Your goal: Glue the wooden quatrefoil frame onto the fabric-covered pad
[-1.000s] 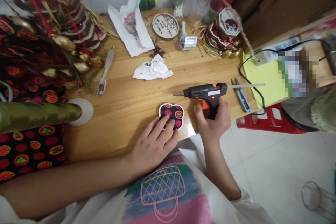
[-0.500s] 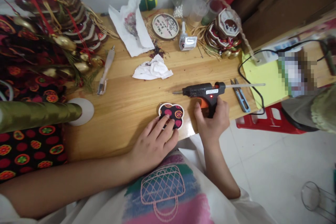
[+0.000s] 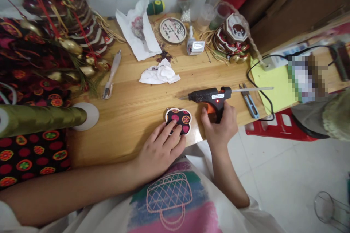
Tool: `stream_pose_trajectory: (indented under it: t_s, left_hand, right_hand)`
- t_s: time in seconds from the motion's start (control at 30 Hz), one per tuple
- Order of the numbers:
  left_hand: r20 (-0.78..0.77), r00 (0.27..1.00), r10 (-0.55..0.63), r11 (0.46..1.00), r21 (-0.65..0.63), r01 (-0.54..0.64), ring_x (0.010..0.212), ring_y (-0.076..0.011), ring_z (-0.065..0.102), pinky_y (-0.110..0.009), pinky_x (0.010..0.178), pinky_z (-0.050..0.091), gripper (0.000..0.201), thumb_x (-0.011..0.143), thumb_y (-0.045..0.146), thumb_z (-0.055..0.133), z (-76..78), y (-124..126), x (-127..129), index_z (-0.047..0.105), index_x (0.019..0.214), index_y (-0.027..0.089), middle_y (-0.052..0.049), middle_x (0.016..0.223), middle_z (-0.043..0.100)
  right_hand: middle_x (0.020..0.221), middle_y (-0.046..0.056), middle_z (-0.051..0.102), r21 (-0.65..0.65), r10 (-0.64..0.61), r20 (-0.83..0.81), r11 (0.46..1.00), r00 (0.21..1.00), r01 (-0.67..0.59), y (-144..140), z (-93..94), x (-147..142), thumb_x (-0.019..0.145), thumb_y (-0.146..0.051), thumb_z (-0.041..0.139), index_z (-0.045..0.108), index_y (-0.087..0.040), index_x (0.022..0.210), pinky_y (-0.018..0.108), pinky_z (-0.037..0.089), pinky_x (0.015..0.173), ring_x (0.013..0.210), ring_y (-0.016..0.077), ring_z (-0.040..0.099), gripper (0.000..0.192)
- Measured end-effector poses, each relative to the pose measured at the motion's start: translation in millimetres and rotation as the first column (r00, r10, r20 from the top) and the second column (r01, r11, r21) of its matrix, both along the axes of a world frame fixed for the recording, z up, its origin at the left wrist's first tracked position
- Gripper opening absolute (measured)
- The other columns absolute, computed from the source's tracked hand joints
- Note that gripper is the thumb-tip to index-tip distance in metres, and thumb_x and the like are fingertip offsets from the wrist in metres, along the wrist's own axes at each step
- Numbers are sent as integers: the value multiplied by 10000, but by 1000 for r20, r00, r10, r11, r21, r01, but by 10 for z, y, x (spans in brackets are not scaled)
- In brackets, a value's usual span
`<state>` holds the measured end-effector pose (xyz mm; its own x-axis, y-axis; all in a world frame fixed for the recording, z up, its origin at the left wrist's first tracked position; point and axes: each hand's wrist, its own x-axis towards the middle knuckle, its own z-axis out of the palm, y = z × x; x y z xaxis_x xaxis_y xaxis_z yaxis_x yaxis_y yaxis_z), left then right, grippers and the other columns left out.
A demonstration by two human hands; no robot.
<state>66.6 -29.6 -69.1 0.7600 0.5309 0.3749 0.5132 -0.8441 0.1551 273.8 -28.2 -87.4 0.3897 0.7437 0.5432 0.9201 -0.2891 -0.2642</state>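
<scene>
Left fingers [image 3: 166,133] spread on clover piece [image 3: 185,115], right fingers [image 3: 205,117] gripping glue gun [image 3: 203,95], bag [image 3: 185,3] of white beads [image 3: 185,16]

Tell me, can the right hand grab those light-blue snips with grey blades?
Probably not yet: the right hand holds the black, orange-triggered glue gun, and its long pale glue stick crosses the snips in this view. They lie close by, so a freed hand likely could.

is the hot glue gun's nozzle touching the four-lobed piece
No, wooden tabletop shows between the nozzle of the hot glue gun and the four-lobed piece under the left hand.
</scene>
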Motion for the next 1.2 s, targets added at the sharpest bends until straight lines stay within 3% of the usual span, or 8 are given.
stream_pose_trajectory:
  t_s: [0.47, 0.67, 0.8, 0.9, 1.0, 1.2]
  left_hand:
    - [11, 1000, 4, 1000, 4, -5, 1185, -291, 572, -425, 997, 458, 258, 879, 123, 549, 10, -2, 13, 654, 1112, 155, -109, 1195, 680]
    - [54, 999, -6, 998, -67, 9, 1134, -285, 567, -440, 976, 471, 253, 930, 340, 537, 138, 81, 3, 649, 1072, 163, -139, 1154, 649]
    - [200, 978, 56, 987, -160, -24, 1068, -255, 585, -416, 927, 492, 221, 922, 307, 547, 252, 307, -15, 603, 1082, 165, -133, 1123, 623]
    - [297, 916, 269, 927, -337, -163, 1014, -217, 611, -369, 902, 499, 124, 911, 243, 562, 310, 522, -27, 589, 1014, 179, -93, 1034, 641]
    - [296, 868, 398, 830, -520, -204, 930, -196, 645, -351, 872, 497, 74, 890, 221, 545, 327, 697, -17, 578, 949, 195, -48, 944, 681]
    - [280, 804, 524, 625, -768, -140, 868, -182, 689, -306, 779, 486, 175, 834, 213, 534, 253, 889, 126, 525, 1008, 213, -14, 866, 726]
  right_hand:
    - [886, 79, 685, 21, 17, 19, 1000, 1000, -18, 0, 4, -3, 830, -475, 610, 580, -156, 1148, 293, 500, 619, 767, 207, 669, 451]
    - [879, 79, 676, 18, -12, -45, 1000, 999, 13, 10, -10, -17, 812, -506, 603, 592, -160, 1136, 301, 500, 628, 776, 215, 664, 473]
    - [874, 79, 661, -2, -34, -88, 999, 996, 34, 14, -4, -29, 823, -511, 576, 594, -154, 1140, 296, 493, 623, 777, 216, 653, 477]
    - [886, 81, 662, -26, -35, -117, 999, 992, 32, 13, -4, -29, 830, -508, 569, 594, -154, 1158, 294, 498, 638, 797, 218, 652, 483]
    - [892, 88, 671, -14, -15, -118, 1000, 993, 14, 13, -13, -22, 835, -510, 574, 599, -140, 1156, 288, 488, 631, 788, 214, 652, 490]
    - [910, 88, 689, 22, 8, -81, 1000, 997, -6, 13, -28, -15, 862, -498, 559, 599, -136, 1156, 284, 468, 631, 777, 208, 654, 468]
